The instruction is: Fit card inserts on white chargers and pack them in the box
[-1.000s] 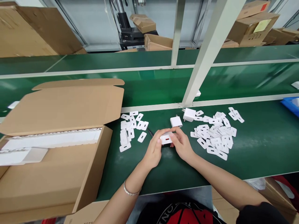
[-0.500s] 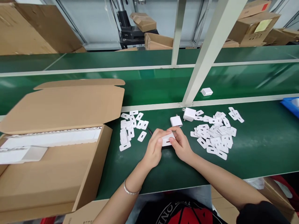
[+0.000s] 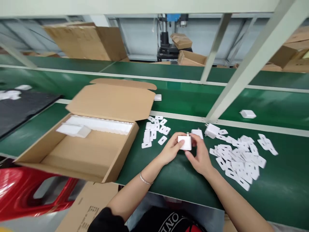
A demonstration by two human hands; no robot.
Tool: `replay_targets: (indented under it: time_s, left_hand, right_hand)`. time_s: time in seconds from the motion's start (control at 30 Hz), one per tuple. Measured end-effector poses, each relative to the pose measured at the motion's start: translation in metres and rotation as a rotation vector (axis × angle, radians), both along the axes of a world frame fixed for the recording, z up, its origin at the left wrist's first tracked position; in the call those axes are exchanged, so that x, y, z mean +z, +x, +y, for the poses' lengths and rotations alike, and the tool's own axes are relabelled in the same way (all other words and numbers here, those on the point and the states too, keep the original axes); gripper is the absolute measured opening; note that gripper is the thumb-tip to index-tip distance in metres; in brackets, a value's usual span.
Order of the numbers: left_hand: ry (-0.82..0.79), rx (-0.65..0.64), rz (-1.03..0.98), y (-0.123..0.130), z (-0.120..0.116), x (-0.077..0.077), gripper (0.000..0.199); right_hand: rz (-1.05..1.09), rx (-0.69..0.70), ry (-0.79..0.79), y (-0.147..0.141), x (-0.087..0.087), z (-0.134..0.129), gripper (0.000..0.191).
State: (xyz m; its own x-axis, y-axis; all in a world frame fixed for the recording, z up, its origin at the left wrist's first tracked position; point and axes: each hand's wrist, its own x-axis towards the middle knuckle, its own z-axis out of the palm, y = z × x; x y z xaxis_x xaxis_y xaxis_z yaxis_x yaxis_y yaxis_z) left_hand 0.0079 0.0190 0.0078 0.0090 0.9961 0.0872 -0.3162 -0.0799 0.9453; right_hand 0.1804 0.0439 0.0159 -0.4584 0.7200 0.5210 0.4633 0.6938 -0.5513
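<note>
A white charger (image 3: 184, 142) is upright between my hands, its prongs pointing away from me. My left hand (image 3: 172, 148) grips it with the thumb on its face. My right hand (image 3: 200, 153) is curved around the charger's right side, thumb and fingers apart; whether the fingertips behind touch it is hidden. Just beyond my right fingers lies a second white charger (image 3: 198, 132), partly covered, and a third charger (image 3: 212, 130) is to its right. Flat white slotted pieces (image 3: 238, 158) form a large pile on the right. A smaller group of them (image 3: 153, 129) lies on the left.
An open cardboard box (image 3: 120, 164) with white inserts (image 3: 74, 129) stands on the left. A slanted white post (image 3: 251, 61) rises beyond the chargers. Another charger (image 3: 248, 114) lies behind the rail. A red stool (image 3: 21, 193) is at lower left.
The view has swung left and tilted up, showing more of the box and the red stool. The held charger has turned upright, with its prongs now visible, and my right hand has opened somewhat.
</note>
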Motion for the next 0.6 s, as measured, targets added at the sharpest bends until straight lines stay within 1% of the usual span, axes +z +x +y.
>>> replay_targets:
  time_s: [0.03,0.1,0.13,0.2,0.23,0.27,0.3,0.33,0.37,0.4,0.47,0.5,0.53,0.6]
  left_hand:
    - [0.012,0.054,0.002,-0.004,0.000,0.004,0.050]
    - [0.030,0.202,-0.016,-0.018,-0.004,0.014,0.051]
    - [0.044,0.301,-0.016,-0.030,-0.008,0.019,0.051]
    - [0.079,0.525,0.056,-0.065,-0.022,0.028,0.048]
    - [0.087,0.641,0.150,-0.088,-0.031,0.032,0.046]
    - [0.090,0.751,0.291,-0.113,-0.041,0.035,0.044]
    - [0.066,0.869,0.474,-0.140,-0.052,0.038,0.041]
    - [-0.012,0.974,0.684,-0.167,-0.061,0.040,0.036]
    - [-0.144,1.024,0.900,-0.194,-0.070,0.042,0.032]
    - [-0.302,1.042,1.089,-0.220,-0.078,0.043,0.029]
    - [-0.426,1.052,1.172,-0.263,-0.089,0.042,0.025]
    - [-0.473,1.049,1.203,-0.279,-0.093,0.041,0.025]
    - [-0.511,1.057,1.225,-0.292,-0.096,0.040,0.025]
    - [-0.578,1.074,1.258,-0.311,-0.097,0.036,0.026]
  right_hand:
    - [-0.024,-0.075,0.016,0.003,0.002,0.004,0.056]
    - [-0.145,-0.290,-0.013,0.013,0.007,0.014,0.055]
    - [-0.260,-0.370,-0.061,0.018,0.011,0.021,0.051]
    - [-0.506,-0.449,-0.164,0.029,0.016,0.033,0.042]
    - [-0.604,-0.455,-0.226,0.034,0.018,0.038,0.038]
    - [-0.680,-0.447,-0.284,0.037,0.019,0.042,0.035]
    - [-0.736,-0.428,-0.333,0.040,0.019,0.044,0.034]
    - [-0.775,-0.403,-0.365,0.041,0.018,0.045,0.033]
    - [-0.800,-0.376,-0.375,0.040,0.016,0.045,0.031]
    - [-0.812,-0.347,-0.365,0.039,0.014,0.044,0.030]
    - [-0.804,-0.286,-0.324,0.034,0.009,0.042,0.026]
    - [-0.785,-0.254,-0.306,0.032,0.007,0.041,0.024]
    - [-0.762,-0.221,-0.295,0.029,0.006,0.040,0.023]
    - [-0.707,-0.133,-0.289,0.026,0.004,0.038,0.022]
